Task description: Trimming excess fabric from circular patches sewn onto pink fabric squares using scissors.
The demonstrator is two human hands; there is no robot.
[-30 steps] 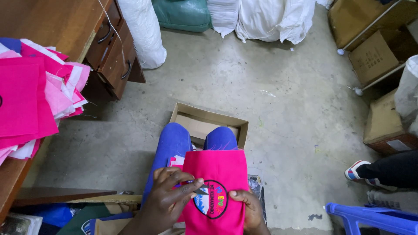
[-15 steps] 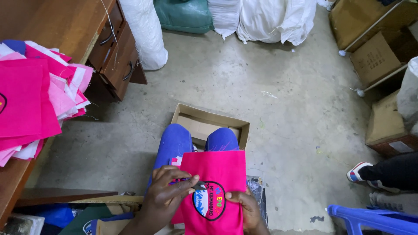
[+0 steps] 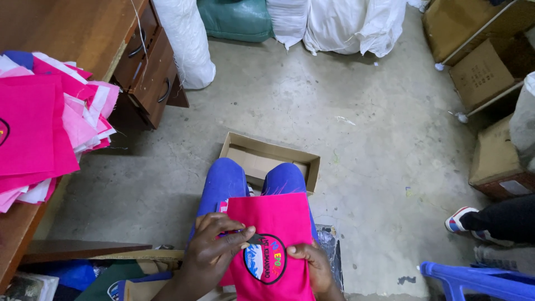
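- Pink fabric piece (image 3: 276,223) with a round embroidered badge (image 3: 266,258) is laid flat over the lap, across blue-trousered knees, at the bottom centre of the head view.
- A small dark tool (image 3: 253,239), probably a thread snip, is pinched in the left hand (image 3: 214,251), fingers pressed together, its tip set at the badge's upper rim.
- The cloth's lower right is pinned by the right hand (image 3: 312,262), thumb on top beside the badge; whether the fingers are curled beneath cannot be told.
- The step is judged best done with the cloth kept taut between both hands and the tip kept shallow, so that only loose thread is caught.
- An open cardboard box (image 3: 270,161) lies just beyond the knees.
- A wooden desk (image 3: 72,33) bearing a stack of pink pieces (image 3: 44,128) closes the left side.
- A blue plastic chair (image 3: 479,278) and another person's shoe (image 3: 462,219) stand to the right, well apart.
- Open concrete floor (image 3: 312,100) is left ahead.
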